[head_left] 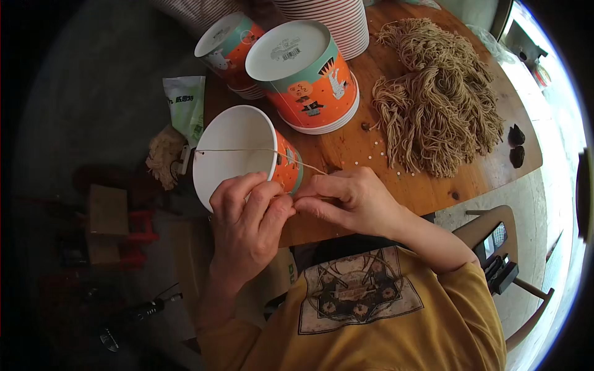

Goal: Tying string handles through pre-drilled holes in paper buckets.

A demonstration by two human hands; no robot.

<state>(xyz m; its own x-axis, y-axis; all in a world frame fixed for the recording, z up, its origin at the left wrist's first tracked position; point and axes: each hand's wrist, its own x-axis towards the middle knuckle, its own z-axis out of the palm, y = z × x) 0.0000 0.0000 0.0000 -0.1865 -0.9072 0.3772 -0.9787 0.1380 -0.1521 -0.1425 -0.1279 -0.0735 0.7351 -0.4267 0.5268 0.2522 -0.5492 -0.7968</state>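
A white-lined paper bucket (244,139) with an orange printed outside lies tilted at the table's near edge, its mouth toward the left. A thin beige string (247,149) comes out of a small hole by the rim's far left side. It crosses the mouth and outer wall to my right hand (356,201). There, thumb and forefinger are pinched together on the string. My left hand (250,219) is curled over the bucket's near rim, its fingertips meeting those of the right. What lies between the touching fingertips is hidden.
Upside-down orange buckets (315,93) and a stack of white-rimmed ones stand behind. A heap of cut beige strings (439,99) covers the table's right side, with small white discs beside it. A green-white packet (185,108) hangs at the left edge. A chair (495,247) stands right.
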